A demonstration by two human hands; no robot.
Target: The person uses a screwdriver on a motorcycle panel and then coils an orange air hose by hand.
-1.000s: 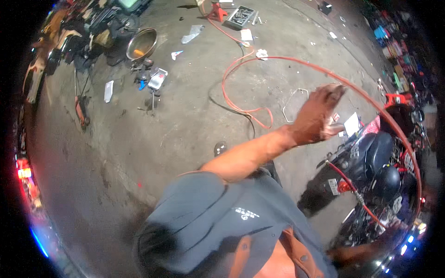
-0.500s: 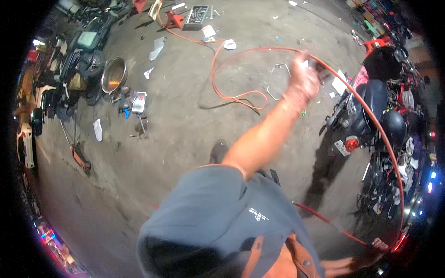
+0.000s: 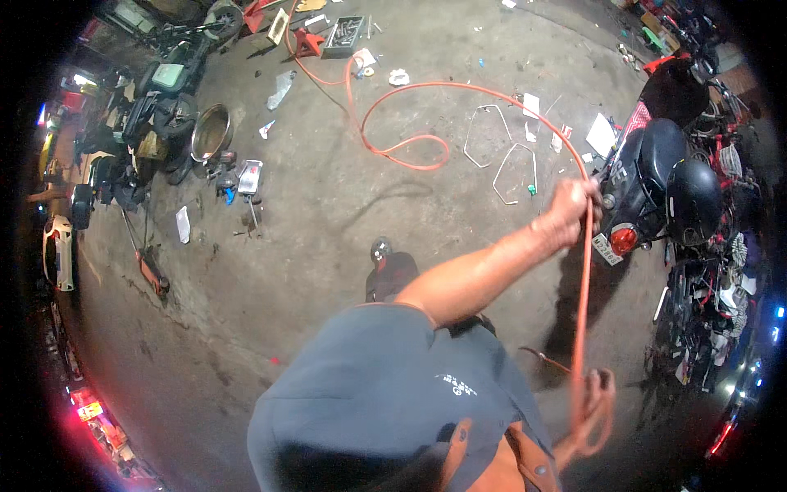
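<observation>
A long orange-red hose (image 3: 463, 84) snakes across the concrete floor and rises toward my right side. My left hand (image 3: 567, 211) is closed around it, with the arm stretched across my front to the right. From there the hose hangs down to my right hand (image 3: 592, 408), which is closed on it low at the right, blurred by motion. A loop of the hose curls beside the right hand. A thin hose end with a dark tip (image 3: 529, 353) sticks out leftward from it. Farther off, a slack bend of hose lies on the floor.
A parked motorcycle with a black seat (image 3: 662, 148) and a black rear box (image 3: 693, 201) stands right of my left hand. Bent metal frames (image 3: 515, 174) lie ahead. A tool tray (image 3: 344, 37), a red jack stand (image 3: 309, 43), a round metal basin (image 3: 211, 133) and a floor jack (image 3: 152, 271) stand left.
My left hand has come back toward me and to the right, pulling the hose along. My right hand has moved inward from the far lower right. The floor loop has shifted left and away.
</observation>
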